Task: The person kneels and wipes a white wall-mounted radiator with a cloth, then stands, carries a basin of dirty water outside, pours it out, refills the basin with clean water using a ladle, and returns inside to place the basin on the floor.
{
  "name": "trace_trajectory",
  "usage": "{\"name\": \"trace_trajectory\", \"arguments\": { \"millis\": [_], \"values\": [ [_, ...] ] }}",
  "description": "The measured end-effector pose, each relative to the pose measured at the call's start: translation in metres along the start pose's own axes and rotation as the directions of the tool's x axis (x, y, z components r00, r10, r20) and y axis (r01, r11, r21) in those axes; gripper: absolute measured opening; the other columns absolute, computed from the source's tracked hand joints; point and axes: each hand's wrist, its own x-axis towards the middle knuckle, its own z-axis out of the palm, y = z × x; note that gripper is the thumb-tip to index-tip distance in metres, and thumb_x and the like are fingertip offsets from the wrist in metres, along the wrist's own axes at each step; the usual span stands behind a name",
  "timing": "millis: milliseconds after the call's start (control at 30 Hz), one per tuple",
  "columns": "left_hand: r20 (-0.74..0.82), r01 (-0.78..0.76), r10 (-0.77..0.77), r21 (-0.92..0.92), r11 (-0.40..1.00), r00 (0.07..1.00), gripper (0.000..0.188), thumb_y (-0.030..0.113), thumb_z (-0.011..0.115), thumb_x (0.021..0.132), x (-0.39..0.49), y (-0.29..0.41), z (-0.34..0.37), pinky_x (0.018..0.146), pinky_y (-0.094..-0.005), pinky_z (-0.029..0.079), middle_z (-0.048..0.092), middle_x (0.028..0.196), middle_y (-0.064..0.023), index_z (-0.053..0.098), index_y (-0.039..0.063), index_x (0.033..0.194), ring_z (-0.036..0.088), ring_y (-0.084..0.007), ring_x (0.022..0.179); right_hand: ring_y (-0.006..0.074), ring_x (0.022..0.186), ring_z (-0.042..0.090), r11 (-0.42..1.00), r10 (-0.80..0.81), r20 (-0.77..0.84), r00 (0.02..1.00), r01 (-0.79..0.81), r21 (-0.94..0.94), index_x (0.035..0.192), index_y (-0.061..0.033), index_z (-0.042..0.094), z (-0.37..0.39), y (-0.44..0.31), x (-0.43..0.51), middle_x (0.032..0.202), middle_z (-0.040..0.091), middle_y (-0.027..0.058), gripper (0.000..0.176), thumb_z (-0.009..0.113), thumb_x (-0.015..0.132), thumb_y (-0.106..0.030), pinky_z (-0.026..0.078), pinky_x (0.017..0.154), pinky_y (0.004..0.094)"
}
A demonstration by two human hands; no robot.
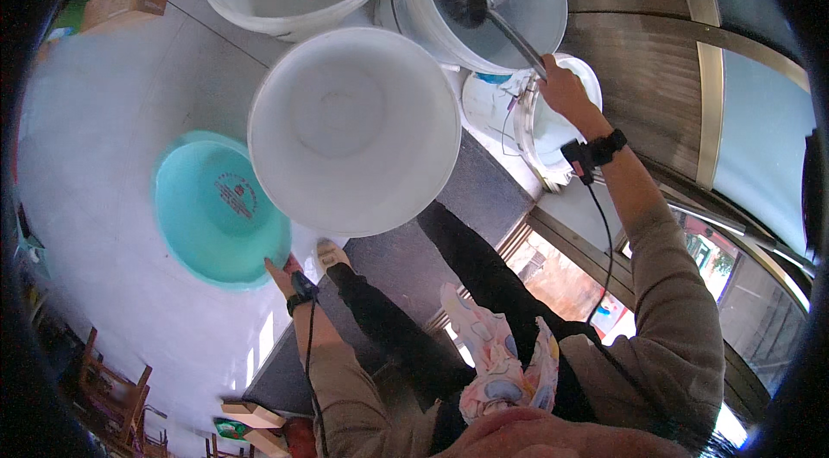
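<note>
My right hand (568,92) grips the handle of a long metal ladle (515,37). The ladle's far end is inside a white plastic bucket (547,8), over a dark round patch that could be liquid or a reflection; I cannot tell which. Low on the left, my left hand (280,278) holds the rim of a turquoise plastic basin (194,225), which is tilted and bears red printing inside. Between my hands stands a large white round tub (356,179), with nothing seen inside it.
Another white tub (298,24) stands at the top, and a smaller white bucket (554,128) is below my right wrist. A cardboard box (126,1) lies far left. Wooden chairs (113,387) are at lower left. Brown panelling (631,69) borders the right side. Cables run from both wrists.
</note>
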Motion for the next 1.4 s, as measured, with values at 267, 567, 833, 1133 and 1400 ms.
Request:
{"name": "trace_trajectory", "arguments": {
  "millis": [267,567,833,1133,1400],
  "values": [
    [-0.115,0.161,-0.128,0.348,0.923,0.985,0.037,0.033,0.056,0.087,-0.035,0.007,0.03,0.082,-0.0368,0.052,0.062,0.092,-0.0187,0.048,0.0,0.101,0.063,-0.0261,0.086,0.0034,0.046,0.043,-0.067,-0.196,0.448,0.872,-0.468,0.881,0.096,-0.0028,0.053,0.002,-0.023,0.013,0.064,0.047,-0.0012,0.018,0.057,0.087,-0.018,0.035,0.036,0.0176],
    [-0.174,0.296,-0.25,0.333,0.895,0.952,0.035,0.027,0.055,0.088,-0.161,0.074,-0.01,0.077,-0.0379,0.051,0.058,0.102,-0.0136,0.041,0.004,0.11,0.057,-0.0254,0.095,0.0032,0.047,0.04,-0.259,-0.168,0.292,0.941,-0.328,0.908,0.113,-0.0005,0.044,0.006,-0.016,-0.046,0.07,0.046,-0.0009,0.03,0.053,0.085,-0.009,0.032,0.037,0.0159],
    [-0.215,0.476,-0.425,0.409,0.778,0.879,0.034,0.036,0.05,0.089,-0.209,0.073,-0.086,0.076,-0.0379,0.049,0.061,0.103,-0.0113,0.056,0.005,0.102,0.058,-0.0228,0.09,0.0062,0.044,0.04,0.011,-0.072,0.23,0.97,-0.23,0.973,0.119,0.0005,0.04,-0.019,0.004,-0.123,0.063,0.044,-0.0014,0.041,0.055,0.084,-0.013,0.033,0.038,0.021],
    [-0.075,0.348,-0.355,0.467,0.813,0.932,0.028,0.03,0.051,0.09,-0.246,0.059,-0.084,0.082,-0.0461,0.045,0.056,0.111,-0.0116,0.05,0.011,0.11,0.053,-0.0305,0.103,0.0066,0.044,0.044,0.325,-0.169,0.289,0.942,-0.223,0.919,0.12,-0.0013,0.039,-0.049,-0.036,-0.231,0.061,0.046,-0.0006,0.042,0.056,0.084,-0.015,0.035,0.038,0.0216],
    [-0.221,0.44,-0.386,0.317,0.84,0.896,0.032,0.028,0.054,0.089,-0.264,0.119,-0.189,0.078,-0.0443,0.048,0.054,0.114,-0.0143,0.047,0.011,0.115,0.055,-0.031,0.1,0.0065,0.042,0.045,0.218,-0.534,0.417,0.735,-0.357,0.908,0.121,-0.0039,0.039,-0.021,-0.16,-0.322,0.061,0.046,-0.0006,0.043,0.057,0.084,-0.012,0.036,0.035,0.0212]
  ]
}}
